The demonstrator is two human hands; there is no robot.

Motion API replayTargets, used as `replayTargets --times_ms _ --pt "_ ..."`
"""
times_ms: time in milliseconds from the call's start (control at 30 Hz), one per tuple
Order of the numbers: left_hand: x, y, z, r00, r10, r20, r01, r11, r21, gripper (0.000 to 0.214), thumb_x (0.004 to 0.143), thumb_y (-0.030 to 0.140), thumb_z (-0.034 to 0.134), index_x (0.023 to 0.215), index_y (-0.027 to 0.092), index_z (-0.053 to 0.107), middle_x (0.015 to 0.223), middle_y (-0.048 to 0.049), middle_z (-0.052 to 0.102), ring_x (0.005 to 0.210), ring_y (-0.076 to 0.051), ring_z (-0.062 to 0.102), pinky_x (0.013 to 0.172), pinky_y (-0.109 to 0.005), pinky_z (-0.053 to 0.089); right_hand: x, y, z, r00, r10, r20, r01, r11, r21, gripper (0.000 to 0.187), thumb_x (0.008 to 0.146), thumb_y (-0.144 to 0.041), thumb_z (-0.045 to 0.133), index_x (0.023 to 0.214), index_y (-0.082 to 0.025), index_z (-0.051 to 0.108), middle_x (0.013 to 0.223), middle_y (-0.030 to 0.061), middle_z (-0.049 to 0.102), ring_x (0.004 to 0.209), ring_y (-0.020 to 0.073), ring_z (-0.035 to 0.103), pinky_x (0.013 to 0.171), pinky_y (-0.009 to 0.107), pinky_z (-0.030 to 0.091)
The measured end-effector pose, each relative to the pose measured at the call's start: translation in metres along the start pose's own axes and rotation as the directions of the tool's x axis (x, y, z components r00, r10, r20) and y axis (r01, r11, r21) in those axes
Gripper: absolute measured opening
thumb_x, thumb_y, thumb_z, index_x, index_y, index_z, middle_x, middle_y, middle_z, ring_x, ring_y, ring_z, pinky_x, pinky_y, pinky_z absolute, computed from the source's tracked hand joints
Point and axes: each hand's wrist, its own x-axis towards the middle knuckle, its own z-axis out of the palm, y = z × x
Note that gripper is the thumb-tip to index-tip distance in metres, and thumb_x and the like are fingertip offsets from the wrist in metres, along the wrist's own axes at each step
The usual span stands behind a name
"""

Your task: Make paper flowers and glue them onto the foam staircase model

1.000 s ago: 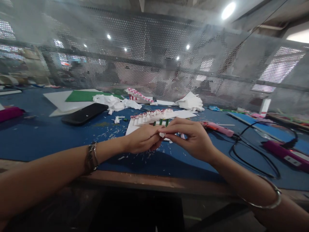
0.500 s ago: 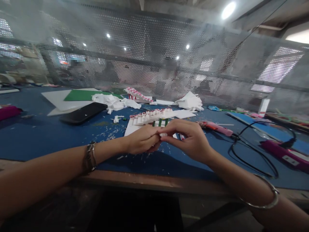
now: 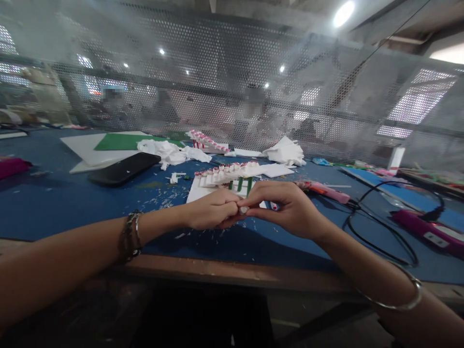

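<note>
Between the fingertips of both hands is a small white piece [image 3: 242,210], mostly covered, so its kind is unclear. My left hand [image 3: 213,209] is closed, its thumb and curled fingers pressed against the piece. From the other side my right hand [image 3: 284,208] pinches it between thumb and forefinger. Just behind the hands stands a small white stepped model [image 3: 224,175] with reddish bits along its top edge and green posts [image 3: 239,185] under it. It rests on a white base sheet [image 3: 195,191], partly hidden by my hands.
A black phone [image 3: 125,169], crumpled white tissue [image 3: 163,152] and a green sheet [image 3: 123,142] lie to the left. Rightward are a pink glue gun [image 3: 328,192], a black cable [image 3: 350,227] and a purple power strip [image 3: 427,232]. A second stepped model [image 3: 206,140] stands behind, before a perforated screen.
The white piece has turned and dropped slightly between my fingertips. Both hands stay together in nearly the same spot, the right fingers a little lower.
</note>
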Motion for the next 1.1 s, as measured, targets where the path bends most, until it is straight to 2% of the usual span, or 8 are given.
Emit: replayTargets --times_ms 233,500,667,767,867,1000,1100 --pt "-0.0003 0.0038 -0.0003 0.989 -0.076 0.125 0.09 0.99 -0.111 0.025 0.069 0.013 0.032 0.046 0.019 0.031 0.031 0.0072 0.028 0.026 -0.005 0.025 0.029 -0.016 0.02 -0.0002 0.0013 -0.0006 0.999 -0.018 0.036 0.015 0.998 0.061 0.01 0.074 -0.017 0.059 0.082 -0.014 0.064 0.067 0.0013 0.061 0.064 0.0074 0.054 0.058 0.021 0.044" --pt "0.0004 0.0034 -0.0021 0.982 -0.077 0.172 0.112 0.973 -0.2 0.022 0.068 0.017 0.033 0.046 0.021 0.03 0.031 0.0075 0.027 0.026 -0.007 0.024 0.03 -0.019 0.021 0.0003 0.0006 -0.0008 0.999 -0.001 0.053 -0.001 0.999 0.04 0.012 0.077 -0.013 0.055 0.084 -0.013 0.065 0.071 0.0026 0.059 0.066 0.0068 0.054 0.059 0.019 0.043" --pt "0.0001 0.0011 -0.0036 0.981 -0.076 0.179 0.108 0.978 -0.177 0.022 0.07 0.016 0.034 0.048 0.021 0.032 0.032 0.0073 0.028 0.027 -0.007 0.026 0.03 -0.019 0.023 0.0006 0.0005 -0.0007 0.999 0.012 0.047 -0.012 1.0 0.007 0.014 0.079 -0.012 0.051 0.083 -0.014 0.064 0.074 0.0029 0.057 0.069 0.007 0.054 0.061 0.02 0.043" --pt "-0.0004 0.0015 -0.0046 0.985 -0.055 0.161 0.076 0.988 -0.133 0.023 0.07 0.014 0.033 0.048 0.021 0.031 0.034 0.0069 0.028 0.028 -0.007 0.027 0.031 -0.019 0.025 0.0007 0.0007 -0.0006 0.997 0.004 0.074 -0.005 1.0 0.012 0.013 0.075 -0.015 0.056 0.086 -0.013 0.062 0.073 0.0023 0.056 0.065 0.0072 0.052 0.06 0.021 0.043" --pt "-0.0001 0.0024 -0.0043 0.991 0.018 0.135 -0.02 1.0 0.013 0.029 0.074 0.019 0.03 0.045 0.02 0.032 0.034 0.0056 0.032 0.03 -0.008 0.031 0.035 -0.02 0.028 0.0006 0.0005 0.0007 0.995 -0.066 0.074 0.067 0.998 -0.01 0.019 0.069 -0.021 0.064 0.085 -0.011 0.06 0.07 0.0015 0.055 0.063 0.0076 0.049 0.059 0.021 0.043" --pt "0.0012 0.0008 -0.0032 0.978 0.203 0.046 -0.208 0.941 0.268 0.025 0.073 0.017 0.031 0.048 0.018 0.034 0.038 0.0048 0.038 0.035 -0.007 0.035 0.039 -0.019 0.028 0.0 -0.0005 0.0037 0.991 -0.123 0.051 0.127 0.987 -0.096 0.01 0.074 -0.019 0.06 0.08 -0.01 0.059 0.07 0.0035 0.056 0.066 0.0086 0.051 0.059 0.021 0.042" --pt "0.0019 -0.002 -0.0042 0.975 0.22 0.016 -0.216 0.937 0.274 0.018 0.072 0.014 0.03 0.058 0.017 0.041 0.042 0.0052 0.041 0.038 -0.008 0.04 0.044 -0.019 0.032 -0.0005 -0.0014 0.0045 0.991 -0.133 0.016 0.134 0.982 -0.136 0.006 0.076 -0.015 0.057 0.08 -0.011 0.059 0.07 0.0035 0.056 0.065 0.0084 0.051 0.058 0.021 0.043"
